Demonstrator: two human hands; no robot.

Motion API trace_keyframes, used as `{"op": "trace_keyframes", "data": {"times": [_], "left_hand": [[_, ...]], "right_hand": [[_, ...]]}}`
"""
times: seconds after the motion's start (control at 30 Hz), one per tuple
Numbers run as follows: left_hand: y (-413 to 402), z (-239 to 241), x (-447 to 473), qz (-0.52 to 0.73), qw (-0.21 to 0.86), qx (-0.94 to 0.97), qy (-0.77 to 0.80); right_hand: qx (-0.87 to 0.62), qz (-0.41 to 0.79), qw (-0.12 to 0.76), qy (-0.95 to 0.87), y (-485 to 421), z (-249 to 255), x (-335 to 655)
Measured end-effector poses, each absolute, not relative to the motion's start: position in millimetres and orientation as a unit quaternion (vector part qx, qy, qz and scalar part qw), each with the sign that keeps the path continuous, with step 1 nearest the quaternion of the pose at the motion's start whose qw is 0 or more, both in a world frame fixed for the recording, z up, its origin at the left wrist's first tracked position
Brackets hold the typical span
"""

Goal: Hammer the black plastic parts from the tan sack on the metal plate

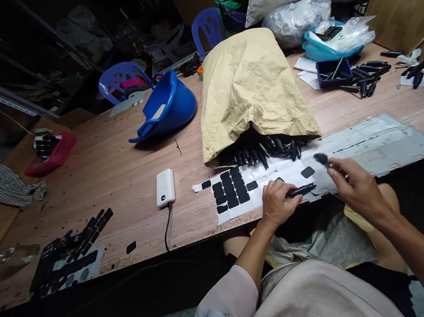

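My left hand (278, 202) rests at the table's near edge, fingers closed on a slim black plastic part (303, 190) that lies across a white backing sheet (266, 184). My right hand (354, 185) hovers just right of it, thumb and fingers pinching a small black pad (321, 158). Several black adhesive pads (230, 188) sit in rows on the sheet's left half, and one lone pad (307, 171) lies near the hands. Behind the sheet, a tan woven sack (248, 86) lies on its side with many black parts (264, 152) spilling from its mouth.
A white power bank (165, 187) with a cable lies left of the sheet. A blue helmet (164, 107), a red tray (51, 154), a striped cloth (6, 186), more pad sheets (71, 254) at left, a clear plastic sheet (377, 143), blue bins (330, 47) and a cardboard box (410, 3) at right.
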State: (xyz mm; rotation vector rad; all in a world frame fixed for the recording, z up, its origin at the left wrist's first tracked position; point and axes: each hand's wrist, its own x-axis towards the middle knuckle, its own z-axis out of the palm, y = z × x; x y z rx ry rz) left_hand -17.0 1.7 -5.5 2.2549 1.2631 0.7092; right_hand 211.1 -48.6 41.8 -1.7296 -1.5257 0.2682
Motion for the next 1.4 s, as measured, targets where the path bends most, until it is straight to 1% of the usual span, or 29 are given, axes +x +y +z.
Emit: {"op": "trace_keyframes", "data": {"times": [0.07,0.17,0.37,0.6,0.77,0.93,1.07,1.17,1.23,1.33,1.4], "left_hand": [[2.0,-6.7,-17.8,0.260,0.235,0.817,0.458],[2.4,-7.8,-18.4,0.258,0.245,0.817,0.454],[2.9,-7.3,-17.6,0.256,0.251,0.818,0.450],[3.2,-7.1,-17.1,0.253,0.246,0.821,0.449],[2.7,-7.9,-16.6,0.250,0.250,0.817,0.456],[2.8,-7.0,-16.8,0.258,0.253,0.813,0.457],[2.0,-4.9,-15.7,0.254,0.249,0.812,0.464],[0.3,-2.7,-14.0,0.246,0.237,0.813,0.471],[-0.8,-1.6,-13.1,0.237,0.227,0.820,0.470],[-1.4,-1.4,-12.8,0.224,0.222,0.829,0.462],[-0.9,-2.3,-13.2,0.219,0.227,0.832,0.456]], "right_hand": [[-0.643,0.146,0.425,-0.620,-68.9,42.5,191.4],[-0.620,0.167,0.439,-0.628,-84.2,40.0,173.4],[-0.594,0.127,0.457,-0.650,-91.4,39.2,162.7],[-0.599,0.080,0.412,-0.682,-96.9,26.4,160.1],[-0.615,0.075,0.428,-0.658,-96.0,29.0,165.3],[-0.614,0.069,0.408,-0.673,-97.8,28.4,165.7],[-0.632,0.025,0.417,-0.653,-88.9,35.4,183.3],[-0.675,-0.042,0.385,-0.628,-67.2,35.8,215.1],[-0.718,-0.077,0.334,-0.605,-46.3,29.0,240.1],[-0.768,-0.089,0.247,-0.584,-12.0,14.0,269.2],[-0.785,-0.087,0.204,-0.579,8.0,6.3,277.0]]}}
